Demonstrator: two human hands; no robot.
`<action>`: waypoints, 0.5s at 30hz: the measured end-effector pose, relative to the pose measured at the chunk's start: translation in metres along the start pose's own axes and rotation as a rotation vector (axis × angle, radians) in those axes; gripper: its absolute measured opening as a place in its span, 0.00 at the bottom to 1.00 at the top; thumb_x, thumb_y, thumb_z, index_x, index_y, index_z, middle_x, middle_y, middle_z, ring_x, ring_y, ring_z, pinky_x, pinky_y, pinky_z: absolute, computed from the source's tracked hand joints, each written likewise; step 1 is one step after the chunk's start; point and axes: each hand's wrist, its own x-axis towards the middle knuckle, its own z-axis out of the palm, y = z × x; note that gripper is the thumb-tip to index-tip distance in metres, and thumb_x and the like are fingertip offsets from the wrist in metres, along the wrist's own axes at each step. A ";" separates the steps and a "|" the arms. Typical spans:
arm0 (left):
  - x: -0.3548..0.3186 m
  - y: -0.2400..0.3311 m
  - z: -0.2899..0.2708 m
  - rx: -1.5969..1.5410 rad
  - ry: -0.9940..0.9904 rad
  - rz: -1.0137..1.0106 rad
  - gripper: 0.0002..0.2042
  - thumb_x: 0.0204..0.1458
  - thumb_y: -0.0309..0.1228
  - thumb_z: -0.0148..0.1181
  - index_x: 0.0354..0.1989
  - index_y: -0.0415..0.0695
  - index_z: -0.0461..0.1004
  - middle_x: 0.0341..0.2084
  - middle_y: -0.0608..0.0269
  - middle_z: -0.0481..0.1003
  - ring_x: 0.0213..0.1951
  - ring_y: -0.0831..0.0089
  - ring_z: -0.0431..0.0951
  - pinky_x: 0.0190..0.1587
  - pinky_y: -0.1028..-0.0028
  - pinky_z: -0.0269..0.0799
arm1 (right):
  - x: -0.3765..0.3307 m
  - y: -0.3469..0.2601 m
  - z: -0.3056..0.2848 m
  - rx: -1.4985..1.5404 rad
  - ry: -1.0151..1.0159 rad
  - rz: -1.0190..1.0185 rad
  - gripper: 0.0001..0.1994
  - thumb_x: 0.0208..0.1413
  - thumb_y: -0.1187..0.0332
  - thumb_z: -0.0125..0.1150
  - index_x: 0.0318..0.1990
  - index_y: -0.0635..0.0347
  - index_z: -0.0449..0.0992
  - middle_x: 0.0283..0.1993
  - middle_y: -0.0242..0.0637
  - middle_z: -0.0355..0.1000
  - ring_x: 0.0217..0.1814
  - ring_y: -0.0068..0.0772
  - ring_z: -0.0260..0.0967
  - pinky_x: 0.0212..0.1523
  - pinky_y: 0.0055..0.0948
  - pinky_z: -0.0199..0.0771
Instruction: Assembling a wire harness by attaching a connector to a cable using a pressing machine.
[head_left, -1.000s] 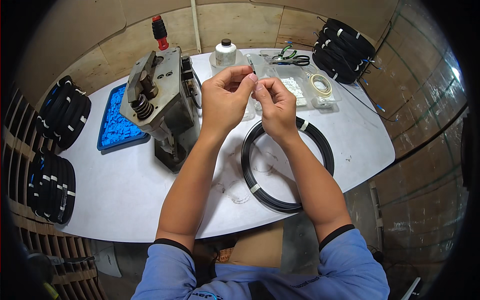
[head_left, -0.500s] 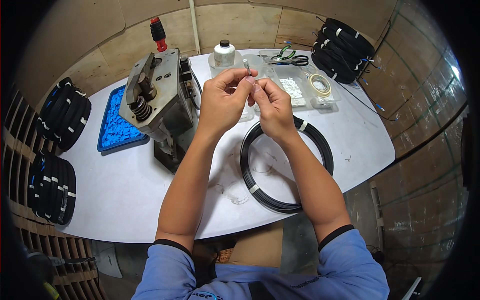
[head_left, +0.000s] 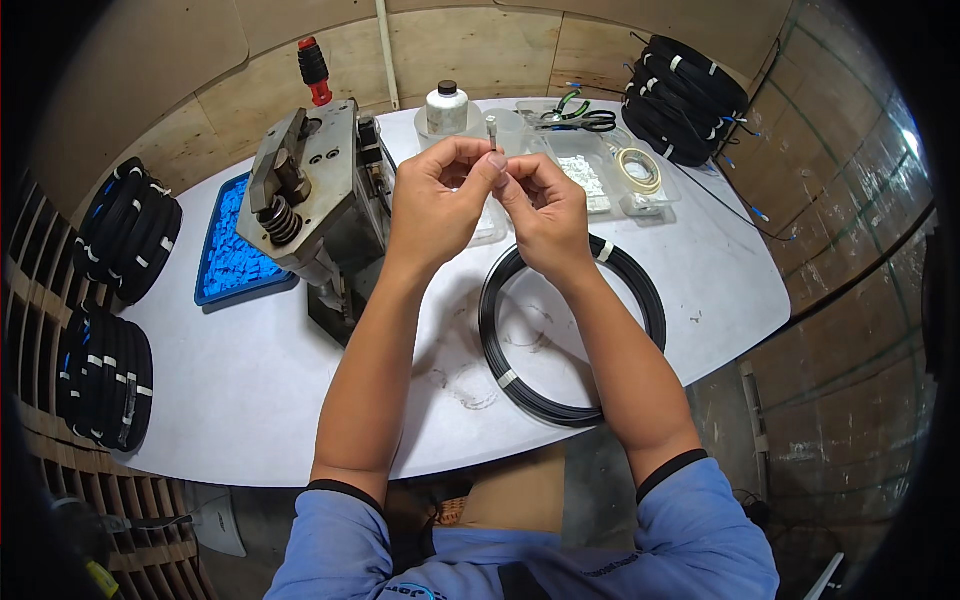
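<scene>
Above the middle of the table, both my hands meet with fingertips pinched. A small pale connector [head_left: 491, 126] stands upright out of the pinch, a dark bit of cable showing just under it. My left hand [head_left: 447, 200] closes thumb and forefinger around its base. My right hand [head_left: 543, 212] is closed right beside it, thumb against the same spot; how the two share the cable is hidden by the fingers. Under my right forearm lies a coil of black cable [head_left: 492, 330], bound with white bands.
A metal press [head_left: 330, 190] stands left of my hands, beside a blue tray [head_left: 205, 297] of small blue parts. Behind are a white bottle [head_left: 447, 108], cutters [head_left: 600, 121], white pieces [head_left: 582, 178] and a tape roll [head_left: 640, 171]. Stacked black coils [head_left: 685, 100] sit far right, more coils [head_left: 128, 230] left.
The connector has turned slightly in my fingertips and shows more clearly above them. My hands have shifted only a little, the left one slightly leftward. Nothing else has moved.
</scene>
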 end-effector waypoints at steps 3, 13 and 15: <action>-0.001 0.004 0.000 0.022 0.025 -0.032 0.10 0.57 0.30 0.64 0.37 0.34 0.80 0.27 0.62 0.81 0.30 0.81 0.78 0.35 0.78 0.75 | 0.001 -0.003 -0.001 0.025 -0.028 0.028 0.07 0.63 0.68 0.63 0.40 0.64 0.78 0.35 0.31 0.78 0.38 0.19 0.74 0.43 0.23 0.75; -0.001 0.007 -0.001 -0.121 -0.024 -0.163 0.09 0.58 0.30 0.64 0.38 0.34 0.79 0.27 0.64 0.79 0.28 0.80 0.76 0.33 0.80 0.72 | 0.004 -0.002 -0.009 0.201 -0.133 0.152 0.08 0.64 0.68 0.60 0.39 0.65 0.79 0.34 0.32 0.77 0.37 0.19 0.72 0.43 0.22 0.74; 0.000 0.006 -0.003 -0.121 -0.048 -0.196 0.10 0.57 0.32 0.66 0.38 0.36 0.79 0.28 0.65 0.79 0.31 0.81 0.76 0.37 0.79 0.72 | 0.004 -0.003 -0.007 0.196 -0.133 0.160 0.08 0.64 0.68 0.60 0.39 0.65 0.79 0.33 0.32 0.76 0.36 0.19 0.72 0.42 0.22 0.74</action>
